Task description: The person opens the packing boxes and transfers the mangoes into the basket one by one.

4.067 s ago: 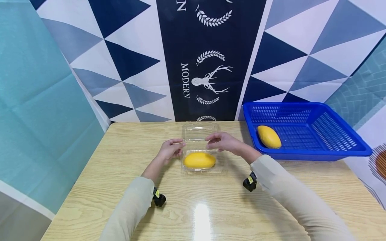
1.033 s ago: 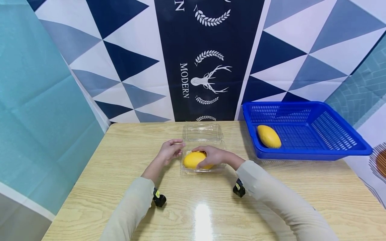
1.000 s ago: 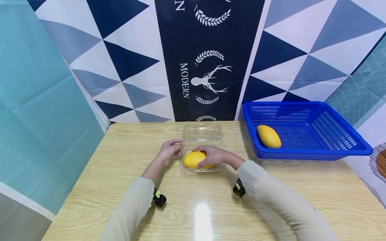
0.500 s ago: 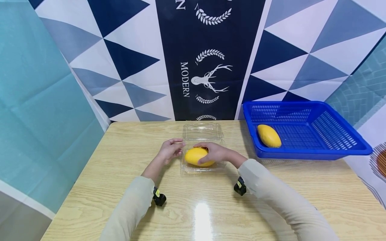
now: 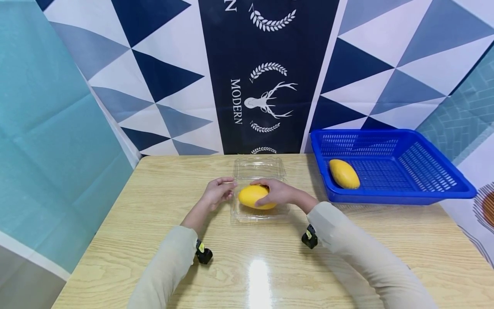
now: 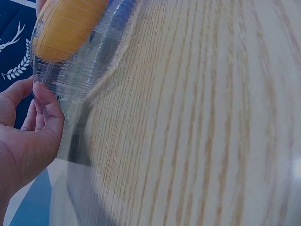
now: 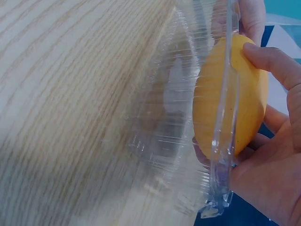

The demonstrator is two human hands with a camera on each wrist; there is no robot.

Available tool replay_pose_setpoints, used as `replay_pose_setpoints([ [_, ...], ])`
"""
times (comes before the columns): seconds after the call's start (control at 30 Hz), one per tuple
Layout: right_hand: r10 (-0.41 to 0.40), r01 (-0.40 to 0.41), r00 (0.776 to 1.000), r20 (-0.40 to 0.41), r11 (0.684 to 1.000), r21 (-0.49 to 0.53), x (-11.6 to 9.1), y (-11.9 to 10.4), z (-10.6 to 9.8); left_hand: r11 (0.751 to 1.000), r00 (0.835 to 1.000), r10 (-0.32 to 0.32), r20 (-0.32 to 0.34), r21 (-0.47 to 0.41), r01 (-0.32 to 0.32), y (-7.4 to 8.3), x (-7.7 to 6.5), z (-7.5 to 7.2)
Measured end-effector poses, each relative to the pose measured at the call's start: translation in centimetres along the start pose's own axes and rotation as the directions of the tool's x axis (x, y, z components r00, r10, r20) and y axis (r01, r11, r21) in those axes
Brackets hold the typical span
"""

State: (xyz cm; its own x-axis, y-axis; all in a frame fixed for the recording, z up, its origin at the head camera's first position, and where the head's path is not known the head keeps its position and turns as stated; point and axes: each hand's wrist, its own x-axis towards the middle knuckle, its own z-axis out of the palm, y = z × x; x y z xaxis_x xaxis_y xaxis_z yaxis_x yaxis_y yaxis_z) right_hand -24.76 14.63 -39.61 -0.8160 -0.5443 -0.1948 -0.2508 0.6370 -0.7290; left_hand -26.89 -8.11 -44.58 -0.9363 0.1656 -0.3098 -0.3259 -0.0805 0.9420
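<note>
A clear plastic clamshell box (image 5: 247, 216) lies open on the table, its lid (image 5: 259, 168) folded back toward the wall. My right hand (image 5: 278, 192) grips a yellow mango (image 5: 251, 195), thumb on the near side. In the right wrist view the mango (image 7: 251, 103) sits partly within the box's walls, its upper part above the rim. My left hand (image 5: 218, 194) pinches the left edge of the box; thumb and forefinger meet at that edge in the left wrist view, where the ribbed side wall (image 6: 70, 77) shows.
To the right stands a blue plastic basket (image 5: 386, 197) with a second mango (image 5: 344, 174) at its left end. The wooden table (image 5: 154, 206) ends at a patterned cloth wall (image 5: 266, 77) behind the box.
Four seconds ago the mango lay in the box with my right hand near the lid. My right hand has since taken hold of it and raised it slightly. My left hand has stayed put.
</note>
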Motion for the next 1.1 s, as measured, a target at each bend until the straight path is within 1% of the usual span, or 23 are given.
replay_pose_setpoints([
  [0.13, -0.002, 0.001, 1.0, -0.024, 1.0, -0.014, -0.1, -0.1, -0.3, 1.0, 1.0, 0.0, 0.0, -0.002, 0.0, 0.0, 0.0, 0.0],
  [0.37, 0.039, -0.039, 0.998, -0.045, 0.999, 0.001, -0.3, 0.0, -0.7, 1.0, 1.0, 0.009, 0.007, -0.003, -0.009, 0.0, -0.1, 0.0],
  [0.6, 0.033, -0.032, 0.998, -0.059, 0.999, 0.02, -0.2, -0.2, -1.2, 1.0, 1.0, 0.007, -0.001, 0.011, -0.007, 0.1, -0.2, 0.0],
  [0.73, 0.033, -0.032, 0.997, -0.072, 0.999, 0.01, -0.4, -0.3, -1.6, 1.0, 1.0, 0.005, 0.0, 0.014, -0.005, 0.1, -0.2, 0.0],
  [0.93, 0.04, -0.039, 0.994, -0.102, 0.999, 0.017, -0.5, -0.1, -2.1, 1.0, 1.0, 0.008, 0.004, 0.012, -0.008, 0.1, -0.3, 0.0],
  [1.1, 0.064, -0.062, 0.99, -0.124, 0.998, 0.022, -0.8, -0.1, -2.5, 1.0, 1.0, 0.006, -0.003, 0.009, -0.006, 0.1, -0.2, 0.1],
])
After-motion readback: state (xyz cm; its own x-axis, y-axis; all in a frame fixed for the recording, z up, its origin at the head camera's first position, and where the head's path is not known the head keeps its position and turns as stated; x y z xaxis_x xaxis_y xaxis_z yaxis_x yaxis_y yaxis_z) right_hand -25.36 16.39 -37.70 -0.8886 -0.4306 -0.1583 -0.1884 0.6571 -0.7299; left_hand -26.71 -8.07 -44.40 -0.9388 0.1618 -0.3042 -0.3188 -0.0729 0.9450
